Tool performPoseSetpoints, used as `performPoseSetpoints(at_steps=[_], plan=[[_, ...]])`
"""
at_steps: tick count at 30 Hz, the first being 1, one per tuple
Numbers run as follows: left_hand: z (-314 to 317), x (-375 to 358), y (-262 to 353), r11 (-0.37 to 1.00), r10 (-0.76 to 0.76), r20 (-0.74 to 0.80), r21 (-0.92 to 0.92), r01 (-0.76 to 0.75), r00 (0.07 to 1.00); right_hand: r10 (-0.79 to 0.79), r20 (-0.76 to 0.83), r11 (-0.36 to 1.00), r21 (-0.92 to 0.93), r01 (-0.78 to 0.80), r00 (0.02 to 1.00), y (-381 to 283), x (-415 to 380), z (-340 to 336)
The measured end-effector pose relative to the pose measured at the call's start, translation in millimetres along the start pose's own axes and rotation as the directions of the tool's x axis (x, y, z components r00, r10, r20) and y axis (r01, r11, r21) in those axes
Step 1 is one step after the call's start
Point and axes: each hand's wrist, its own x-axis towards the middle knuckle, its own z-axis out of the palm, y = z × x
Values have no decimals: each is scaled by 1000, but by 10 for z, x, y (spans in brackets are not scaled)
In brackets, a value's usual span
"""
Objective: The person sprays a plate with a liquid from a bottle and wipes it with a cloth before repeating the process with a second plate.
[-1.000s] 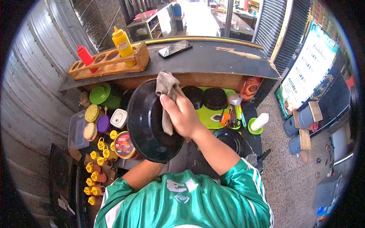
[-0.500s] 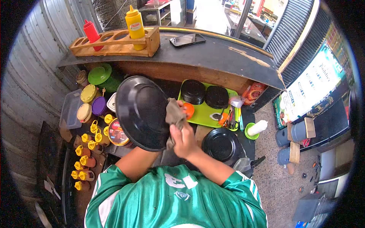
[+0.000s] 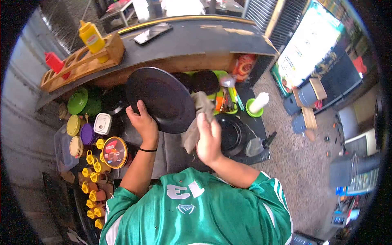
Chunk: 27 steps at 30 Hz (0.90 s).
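Black plate [image 3: 161,98] is gripped at its lower rim by left hand [image 3: 143,122], tilted for wiping; cloth [image 3: 196,120] is clutched in right hand [image 3: 209,139] against its edge.

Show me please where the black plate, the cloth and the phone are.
plate [image 3: 163,96], head view, middle of its face.
cloth [image 3: 195,122], head view, hanging fold.
phone [image 3: 153,32], head view, its screen.

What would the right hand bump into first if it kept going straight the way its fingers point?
Probably the black plate that the left hand holds up. The right hand, gripping a grey cloth, points up toward the plate's right edge, though depth is hard to judge.
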Motion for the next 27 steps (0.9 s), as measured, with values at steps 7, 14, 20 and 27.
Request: performPoseSetpoints(at_steps=[7, 14, 20, 27], plan=[[87, -782, -580, 935, -338, 476, 269, 232, 812, -408, -631, 884, -91, 459, 660, -551, -4, -962], [484, -1311, -591, 875, -451, 681, 466, 133, 577, -525, -589, 846, -289, 447, 614, -841, -512, -1247], [614, -1357, -677, 919, -313, 761, 393, -19, 569, -426, -604, 904, -303, 301, 674, -538, -894, -1366], [475, -1046, -734, 828, -381, 776, 528, -187, 503, -288, -600, 958, -195, 212, 746, -368, -871, -1240]])
